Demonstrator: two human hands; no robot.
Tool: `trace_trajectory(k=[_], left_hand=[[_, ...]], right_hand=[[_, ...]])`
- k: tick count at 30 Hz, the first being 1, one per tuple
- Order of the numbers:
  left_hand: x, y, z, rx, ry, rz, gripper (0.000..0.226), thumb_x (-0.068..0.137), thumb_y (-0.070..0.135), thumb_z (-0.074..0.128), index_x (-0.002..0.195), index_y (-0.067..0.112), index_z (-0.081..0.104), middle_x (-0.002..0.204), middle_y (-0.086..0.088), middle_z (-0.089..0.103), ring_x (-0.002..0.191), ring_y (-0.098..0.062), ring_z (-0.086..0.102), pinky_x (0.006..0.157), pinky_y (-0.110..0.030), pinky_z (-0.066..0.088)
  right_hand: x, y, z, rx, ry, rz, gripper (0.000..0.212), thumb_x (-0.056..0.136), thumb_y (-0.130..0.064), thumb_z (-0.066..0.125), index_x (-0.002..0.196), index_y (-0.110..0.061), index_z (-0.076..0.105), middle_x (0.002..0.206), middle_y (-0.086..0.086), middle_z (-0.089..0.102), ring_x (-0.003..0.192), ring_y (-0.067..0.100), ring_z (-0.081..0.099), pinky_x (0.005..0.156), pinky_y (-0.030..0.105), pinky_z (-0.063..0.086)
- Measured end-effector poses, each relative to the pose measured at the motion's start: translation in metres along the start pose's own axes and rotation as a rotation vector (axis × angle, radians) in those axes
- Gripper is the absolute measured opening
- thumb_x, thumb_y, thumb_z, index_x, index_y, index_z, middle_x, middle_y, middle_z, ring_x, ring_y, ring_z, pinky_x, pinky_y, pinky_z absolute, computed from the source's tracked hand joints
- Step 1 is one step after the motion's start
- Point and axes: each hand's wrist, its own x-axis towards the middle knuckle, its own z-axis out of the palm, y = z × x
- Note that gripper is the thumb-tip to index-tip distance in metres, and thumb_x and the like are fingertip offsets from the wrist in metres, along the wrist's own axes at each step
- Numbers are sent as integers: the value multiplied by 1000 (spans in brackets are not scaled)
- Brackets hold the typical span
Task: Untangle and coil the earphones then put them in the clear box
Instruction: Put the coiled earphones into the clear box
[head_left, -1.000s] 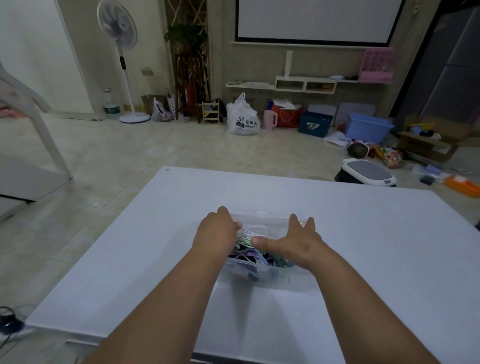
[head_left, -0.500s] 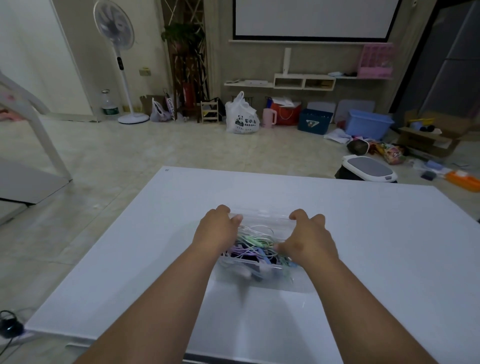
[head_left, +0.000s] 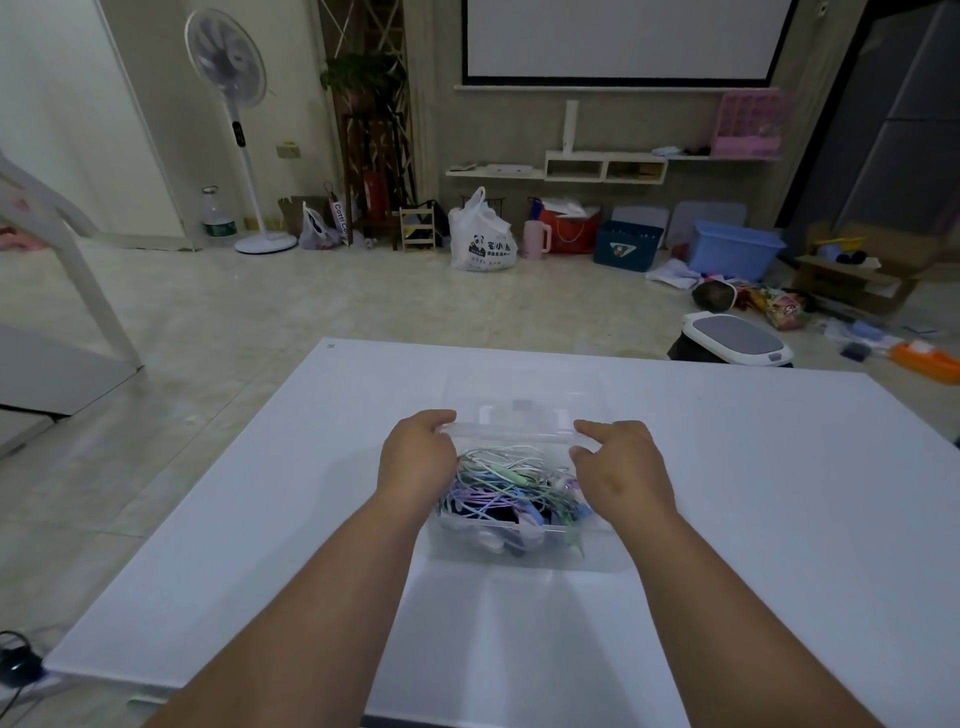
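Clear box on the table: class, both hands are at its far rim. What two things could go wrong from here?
1. The earphones lie in one mixed tangle, so pulling a single cable could tighten knots or drag the whole heap out.
2. The left hand and right hand hold the clear box only at its far rim. The box looks light, so it may slide or tip on the smooth table.

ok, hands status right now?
Left hand: fingers curled on the clear box rim, gripping it.
Right hand: forefinger and thumb at the rim; grip cannot be told.
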Motion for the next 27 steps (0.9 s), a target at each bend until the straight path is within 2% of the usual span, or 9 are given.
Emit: trace_trajectory(k=[4, 7, 9, 12, 14, 16, 19, 23, 27], left_hand=[[-1, 1, 3, 95, 2, 37, 40, 95, 5, 41, 128, 19, 60, 127, -9, 61, 102, -29, 63, 78, -26, 45], [-1, 2, 3, 163, -13, 60, 39, 97, 5, 42, 130, 17, 57, 131, -10, 58, 110, -28, 60, 81, -24, 42], [-1, 3, 5, 306, -26, 90, 43, 93, 0, 45, 134, 12, 53, 135, -8, 55, 118, -23, 56, 87, -22, 41], [-1, 5, 8, 537, -27, 136, 40, 83, -7, 53, 120, 7, 53, 124, -11, 56, 105, -24, 57, 84, -27, 44], [-1, 6, 10, 634, -3, 146, 29, 80, -7, 53, 106, 7, 51, 113, -11, 55, 94, -23, 57, 76, -27, 44], [-3, 7, 12, 688, 20, 162, 27, 82, -5, 51, 106, 6, 50, 110, -11, 55, 95, -24, 58, 77, -28, 44], [-4, 7, 16, 784, 44, 212, 28, 84, -3, 49, 111, 5, 47, 112, -11, 53, 98, -25, 57, 80, -30, 46], [0, 8, 18, 813, 57, 188, 28, 85, 0, 50, 113, 5, 46, 113, -12, 53, 100, -25, 58, 81, -30, 47], [0, 7, 20, 838, 44, 196, 30, 86, 0, 51, 115, 4, 45, 114, -12, 54, 102, -25, 58, 83, -30, 48]], right_hand=[[3, 2, 3, 37, 35, -9, 36, 100, -18, 48, 134, -18, 59, 152, 5, 31, 129, 21, 47, 96, 20, 31], [2, 2, 5, 6, 58, -8, 36, 99, -18, 47, 133, -21, 60, 155, 2, 29, 134, 22, 41, 102, 25, 33], [0, 1, 6, -52, 89, -15, 36, 99, -21, 47, 133, -24, 59, 154, 0, 31, 134, 23, 38, 105, 32, 34], [-5, -4, 7, -57, 151, -76, 35, 98, -31, 48, 131, -24, 58, 148, -1, 39, 128, 22, 42, 104, 37, 38], [-8, -7, 7, -44, 157, -119, 43, 93, -51, 50, 126, -24, 54, 138, -1, 44, 121, 22, 47, 100, 39, 41], [-10, -9, 6, -51, 121, -123, 59, 83, -68, 50, 124, -26, 52, 134, -2, 44, 119, 22, 48, 98, 40, 43], [-12, -11, 2, -43, 38, -110, 77, 69, -80, 55, 128, -30, 51, 139, -1, 38, 128, 23, 42, 101, 40, 42], [-16, -16, 0, -158, -129, -140, 94, 56, -83, 64, 137, -40, 43, 152, 4, 20, 142, 25, 18, 112, 41, 25], [-15, -15, -1, -245, -178, -148, 100, 57, -78, 70, 142, -40, 34, 156, 9, 14, 143, 28, 16, 113, 42, 23]])
